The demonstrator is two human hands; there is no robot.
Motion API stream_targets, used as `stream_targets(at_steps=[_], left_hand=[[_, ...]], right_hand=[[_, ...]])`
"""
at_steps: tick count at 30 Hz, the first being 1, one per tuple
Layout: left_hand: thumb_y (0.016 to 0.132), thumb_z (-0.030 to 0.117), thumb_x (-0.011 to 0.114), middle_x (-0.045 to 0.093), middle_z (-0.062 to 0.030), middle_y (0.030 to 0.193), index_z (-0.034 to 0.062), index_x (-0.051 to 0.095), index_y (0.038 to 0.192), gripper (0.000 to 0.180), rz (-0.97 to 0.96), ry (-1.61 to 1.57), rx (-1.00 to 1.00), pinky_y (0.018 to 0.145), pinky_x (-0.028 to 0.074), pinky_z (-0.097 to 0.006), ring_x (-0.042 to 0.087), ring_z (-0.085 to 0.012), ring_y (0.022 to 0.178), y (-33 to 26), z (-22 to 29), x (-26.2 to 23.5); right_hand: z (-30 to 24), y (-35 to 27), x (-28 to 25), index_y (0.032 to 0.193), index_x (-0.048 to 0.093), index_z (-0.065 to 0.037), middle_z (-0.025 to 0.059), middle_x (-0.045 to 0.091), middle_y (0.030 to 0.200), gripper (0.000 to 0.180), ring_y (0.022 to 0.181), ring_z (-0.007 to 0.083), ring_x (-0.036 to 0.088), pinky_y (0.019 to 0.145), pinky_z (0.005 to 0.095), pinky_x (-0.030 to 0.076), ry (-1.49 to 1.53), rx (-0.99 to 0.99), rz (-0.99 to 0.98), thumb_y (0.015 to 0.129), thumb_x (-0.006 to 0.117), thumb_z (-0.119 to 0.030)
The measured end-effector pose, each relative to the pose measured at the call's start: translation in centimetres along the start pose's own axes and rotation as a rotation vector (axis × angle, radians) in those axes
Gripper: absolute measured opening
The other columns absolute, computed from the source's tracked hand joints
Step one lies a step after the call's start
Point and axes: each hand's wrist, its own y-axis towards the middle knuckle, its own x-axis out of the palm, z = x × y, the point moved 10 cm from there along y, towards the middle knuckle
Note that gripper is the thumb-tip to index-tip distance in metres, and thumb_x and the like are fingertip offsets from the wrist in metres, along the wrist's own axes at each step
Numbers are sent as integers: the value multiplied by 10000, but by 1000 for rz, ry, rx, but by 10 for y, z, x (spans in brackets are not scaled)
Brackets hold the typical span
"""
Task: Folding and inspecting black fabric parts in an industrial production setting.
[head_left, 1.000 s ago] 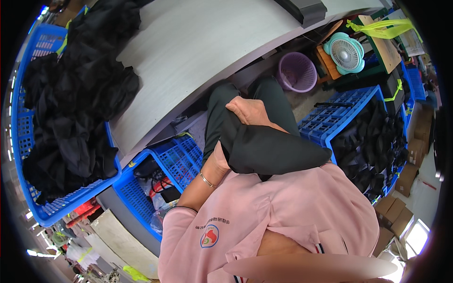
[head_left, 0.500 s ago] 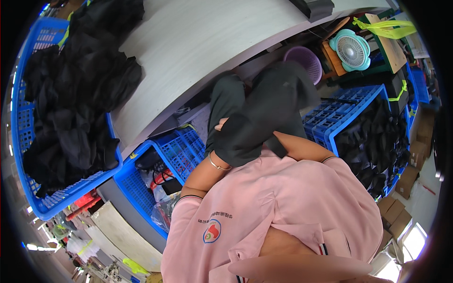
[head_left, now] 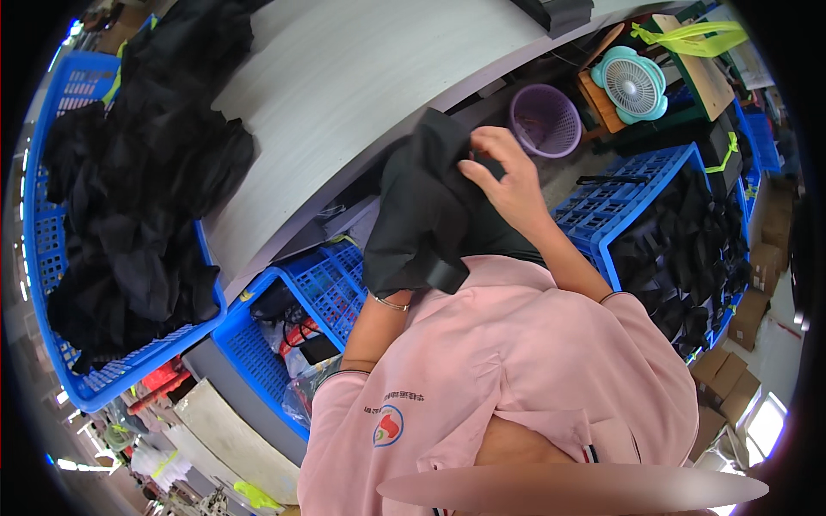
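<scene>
Black garment (head_left: 422, 215) held up at the grey desk (head_left: 344, 95) edge. Right hand (head_left: 508, 176) pinches its top; left hand hidden under the cloth, grip can't tell. Blue crate (head_left: 297, 301) just below.

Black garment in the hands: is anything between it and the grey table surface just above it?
Nothing visible. The black garment, gripped by the right hand and draped over the hidden left hand, is lifted at the grey table edge; the stretch beside it is bare.

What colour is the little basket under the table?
Purple. The basket shows best in the head view, beside a teal fan.
</scene>
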Motion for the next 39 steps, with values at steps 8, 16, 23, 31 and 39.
stream_targets(at_steps=[8,16,23,31,39], left_hand=[[883,138,587,634,-66,898,75,672,942,122,-24,80,-15,763,452,-365,594,-218,864,24,-36,-30],[891,132,582,645,-67,916,66,678,969,139,-52,133,0,781,461,-360,602,-216,884,71,1,-15],[902,126,575,648,-70,947,56,674,1001,156,-54,65,-57,804,463,-354,602,-212,911,57,-1,-34],[927,117,557,641,-76,1036,33,647,1077,194,-22,-376,-207,859,455,-338,589,-197,983,41,-18,-20],[951,107,539,633,-83,1124,10,621,1153,238,30,-782,-414,915,446,-323,575,-182,1054,28,-60,-4]], right_hand=[[-25,-18,18,933,709,46,50,691,993,128,1009,131,575,985,303,414,713,135,-535,881,698,-70],[42,29,9,1091,709,3,13,699,1037,229,984,80,607,972,276,448,800,437,-127,978,625,-178],[-2,20,-10,1182,648,-3,77,663,1113,280,1018,162,636,920,290,484,296,86,-92,922,666,-106],[14,2,11,1013,660,18,56,645,939,194,832,141,599,768,263,478,92,257,-289,877,697,-115],[27,-10,11,887,661,12,11,609,873,141,820,109,547,781,260,426,576,324,-453,884,697,-125]])
